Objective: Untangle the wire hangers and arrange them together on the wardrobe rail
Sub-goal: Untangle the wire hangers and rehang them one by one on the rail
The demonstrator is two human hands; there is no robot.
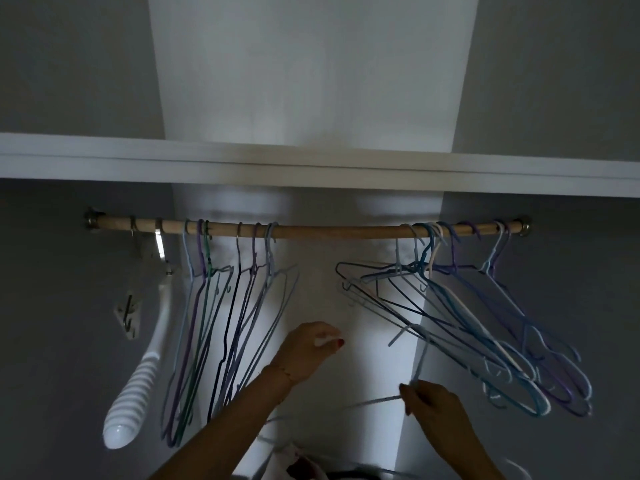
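A wooden rail (329,231) spans the wardrobe under a white shelf. Several wire hangers (221,323) hang neatly side by side on its left part. On the right part a tangled bunch of blue, purple and white hangers (485,327) slants down to the right. My right hand (429,403) pinches a light blue hanger (420,358) whose hook points up, below the tangle. My left hand (308,348) is raised in the gap between the two groups, its fingers curled round something small and pale; what it is I cannot tell.
A white shelf edge (311,168) runs just above the rail. A white ribbed object (138,386) hangs at the far left beside a metal hook plate (129,318) on the side wall. More pale wire shapes and cloth (298,462) lie low in the middle.
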